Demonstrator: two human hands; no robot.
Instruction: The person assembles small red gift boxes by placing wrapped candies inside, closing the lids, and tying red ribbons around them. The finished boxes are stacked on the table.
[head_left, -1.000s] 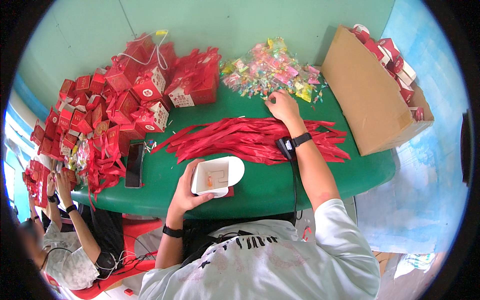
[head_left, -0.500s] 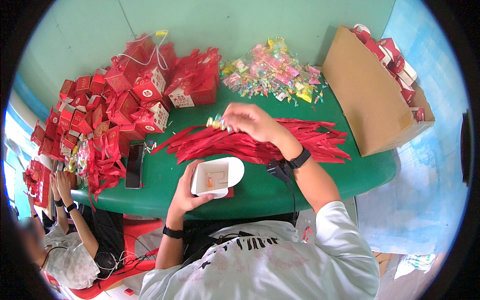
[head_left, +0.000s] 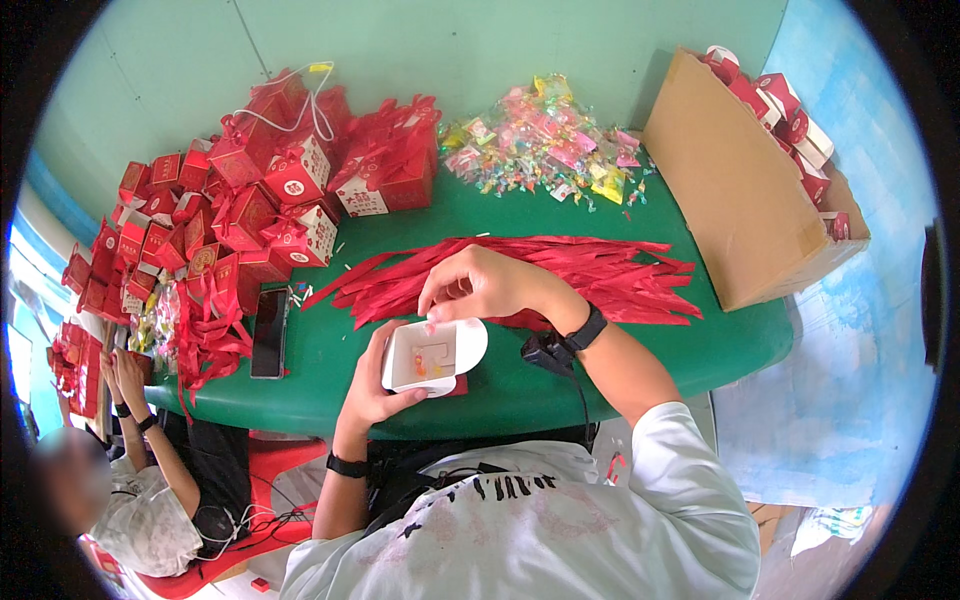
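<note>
Head view: holding a box (head_left: 447,341) in the left hand (head_left: 372,388), above the near edge of the table (head_left: 545,395), with fingers wrapped round the left side and thumb along the near side, mouth facing up, white flap (head_left: 473,345) spread to the right. Inside, a few small sweets (head_left: 421,366), orange and yellowish, with plenty of bare white around them. Poised over the far rim, the right hand (head_left: 475,288), fingers curled and tips nearly together; just below the tips, a bit of pink, with no telling whether held or dropping.

Judging by this, only partway along with this box: some sweets in, but flap unfolded and no ribbon around it. Just beyond, a bundle of loose ribbons (head_left: 625,270) laid crosswise on the table, partly hidden by the right forearm. Farther off, a broad heap of candy (head_left: 545,140), apparently far from used up.

On the left, a large stack of red boxes (head_left: 245,215), many with ribbon on, so probably finished. Near it, a phone (head_left: 269,335), lying flat. On the right, a carton (head_left: 735,190) with more boxes inside, too jumbled for telling whether filled. At the near left, another person's hands (head_left: 128,385), close together beside further boxes.
</note>
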